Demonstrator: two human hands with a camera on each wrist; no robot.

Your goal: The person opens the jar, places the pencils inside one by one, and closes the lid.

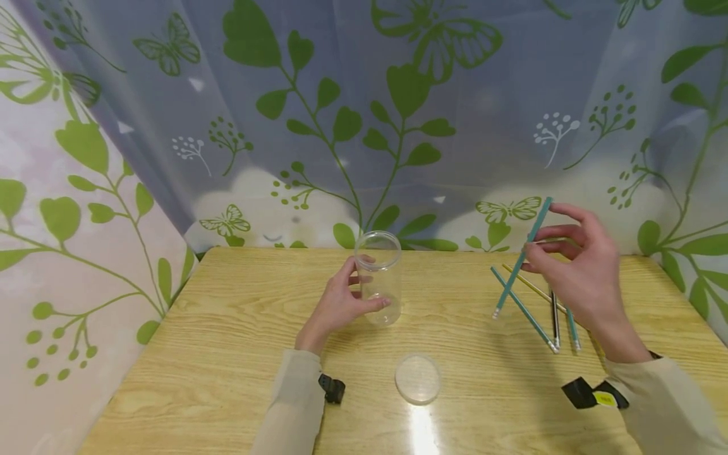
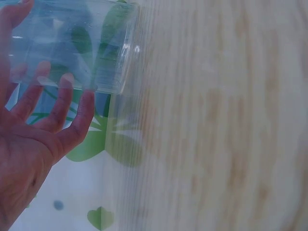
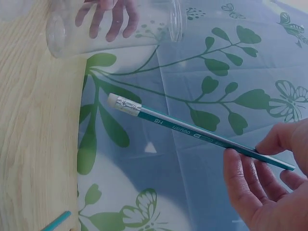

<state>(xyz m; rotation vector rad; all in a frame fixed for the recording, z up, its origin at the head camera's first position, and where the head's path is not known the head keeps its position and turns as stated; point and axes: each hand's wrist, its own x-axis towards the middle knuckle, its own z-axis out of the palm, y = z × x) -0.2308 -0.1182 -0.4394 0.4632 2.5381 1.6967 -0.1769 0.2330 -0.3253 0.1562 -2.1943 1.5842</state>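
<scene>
A clear plastic jar (image 1: 382,284) without a lid stands upright on the table. My left hand (image 1: 344,300) grips it from the left, thumb across the front and fingers around the far side; the left wrist view shows fingertips against the clear wall (image 2: 72,48). Above the table to the right, my right hand (image 1: 586,265) pinches a teal pencil (image 1: 520,262) between thumb and fingers. This pencil slants, its white eraser end pointing down and left. In the right wrist view its silver ferrule (image 3: 127,106) and HB print show. Its other end passes behind the fingers there.
Several pencils lie crossed under my right hand: a teal one (image 1: 526,309), a yellow one (image 1: 534,287) and a black one (image 1: 555,319) among them. A round clear lid (image 1: 418,379) lies flat in front of the jar. Behind the wooden table (image 1: 227,379) hangs a leaf-patterned curtain (image 1: 341,95).
</scene>
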